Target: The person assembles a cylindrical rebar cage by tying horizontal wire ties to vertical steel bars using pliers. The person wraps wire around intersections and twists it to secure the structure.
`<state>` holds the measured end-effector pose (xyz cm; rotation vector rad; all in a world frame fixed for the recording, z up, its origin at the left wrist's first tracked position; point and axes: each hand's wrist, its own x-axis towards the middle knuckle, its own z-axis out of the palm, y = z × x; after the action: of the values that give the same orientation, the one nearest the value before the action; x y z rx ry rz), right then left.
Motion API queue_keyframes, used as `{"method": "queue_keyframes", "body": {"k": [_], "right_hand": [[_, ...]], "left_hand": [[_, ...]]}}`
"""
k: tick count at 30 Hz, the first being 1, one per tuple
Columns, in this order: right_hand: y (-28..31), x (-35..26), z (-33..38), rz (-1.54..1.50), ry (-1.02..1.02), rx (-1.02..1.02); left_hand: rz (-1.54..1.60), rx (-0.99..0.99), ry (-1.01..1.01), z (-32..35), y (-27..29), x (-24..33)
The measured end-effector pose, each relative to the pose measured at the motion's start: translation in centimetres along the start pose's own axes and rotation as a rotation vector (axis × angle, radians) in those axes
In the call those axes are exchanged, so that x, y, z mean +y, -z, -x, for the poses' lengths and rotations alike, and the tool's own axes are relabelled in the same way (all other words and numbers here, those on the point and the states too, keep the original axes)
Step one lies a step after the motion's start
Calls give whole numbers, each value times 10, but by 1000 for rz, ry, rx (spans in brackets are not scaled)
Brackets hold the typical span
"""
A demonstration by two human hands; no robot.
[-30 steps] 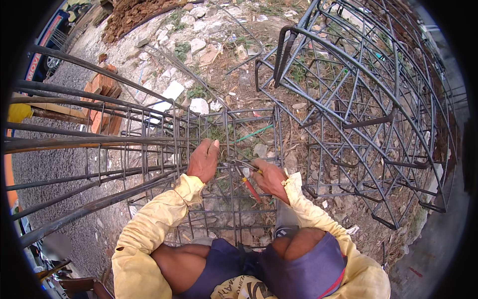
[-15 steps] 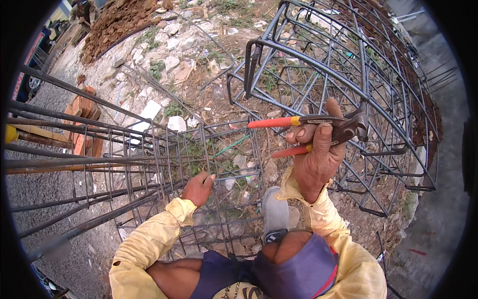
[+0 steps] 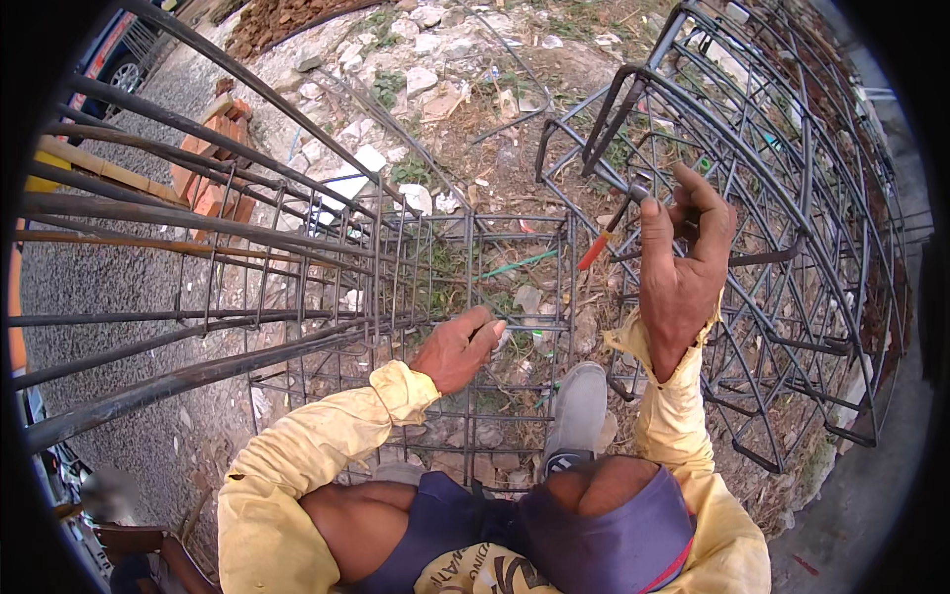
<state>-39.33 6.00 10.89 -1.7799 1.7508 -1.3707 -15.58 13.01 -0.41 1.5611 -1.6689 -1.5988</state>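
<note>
My left hand (image 3: 457,352) is closed on a bar of the long rebar cage (image 3: 470,299) in front of me; the curled fingertips are hidden. At the right, my right hand (image 3: 687,269) is raised with its fingers apart. Just beyond its thumb are the orange-handled pincers (image 3: 612,238), tilted against the second rebar cage (image 3: 792,213). Their head is near the thumb tip; whether the thumb touches it I cannot tell. One handle shows, pointing down and left.
Long rebars (image 3: 213,213) run out from the left cage. Red bricks (image 3: 220,158) are stacked beyond them. Rubble (image 3: 421,79) covers the ground ahead. My grey shoe (image 3: 577,411) stands near the cage end, and a concrete strip (image 3: 871,515) lies at the right.
My right hand has opened away from the pincers, which now lean near the right cage instead of lying across the palm. My view has shifted, and both cages appear moved within it.
</note>
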Motion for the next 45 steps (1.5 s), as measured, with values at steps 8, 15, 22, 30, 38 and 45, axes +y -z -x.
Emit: {"method": "queue_keyframes", "body": {"k": [8, 15, 22, 30, 38, 45], "right_hand": [[-78, 40, 98, -396, -344, -794], [-105, 38, 106, -724, -725, -747], [-149, 16, 120, -539, -393, -872], [-172, -19, 87, -429, -9, -1125], [-181, -19, 86, -666, -155, -1392], [-131, 6, 102, -531, -222, -1290]], "left_hand": [[-81, 5, -112, 2, -24, 17], [-254, -260, 26, 37, 9, -6], [-45, -130, 193, 103, 80, -26], [546, 383, 2, 111, 77, -42], [552, 562, 20, 107, 67, -59], [590, 578, 114, 126, 74, -47]]}}
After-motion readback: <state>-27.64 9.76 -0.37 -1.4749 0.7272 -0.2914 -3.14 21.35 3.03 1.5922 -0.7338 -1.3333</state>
